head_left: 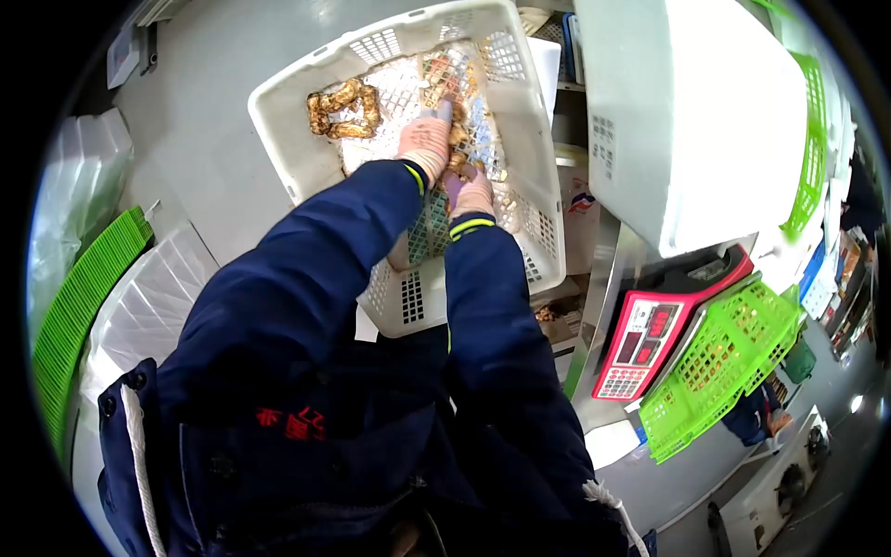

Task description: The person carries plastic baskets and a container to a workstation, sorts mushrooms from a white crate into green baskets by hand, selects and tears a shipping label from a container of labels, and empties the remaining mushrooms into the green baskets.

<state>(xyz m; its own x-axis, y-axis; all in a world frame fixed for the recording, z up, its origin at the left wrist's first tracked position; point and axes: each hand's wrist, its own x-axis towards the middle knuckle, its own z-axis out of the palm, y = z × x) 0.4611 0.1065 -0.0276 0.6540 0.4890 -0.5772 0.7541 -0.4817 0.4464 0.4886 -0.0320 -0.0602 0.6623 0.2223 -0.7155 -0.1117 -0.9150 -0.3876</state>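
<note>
My left hand (425, 141), in a pale pink glove with greyish fingertips, reaches down into a white plastic crate (314, 172). Its visible fingers are stretched out beside a row of brown, knobbly mushrooms (458, 136); how far they touch is partly hidden. My right hand (471, 195), gloved alike, is lower in the crate, with its fingers curled round a mushroom (458, 165) at the near end of that row. Towards the crate's left side, several more mushrooms (344, 93) lie end to end in a rough square on the mesh bottom.
Right of the crate stands a large white tub (640, 130). Below it are a red scale (640, 339) with a lit display and a green basket (724, 362). Clear plastic bins (153, 311) and a green slatted crate (79, 316) stand left. Another person's sleeve (750, 416) shows far right.
</note>
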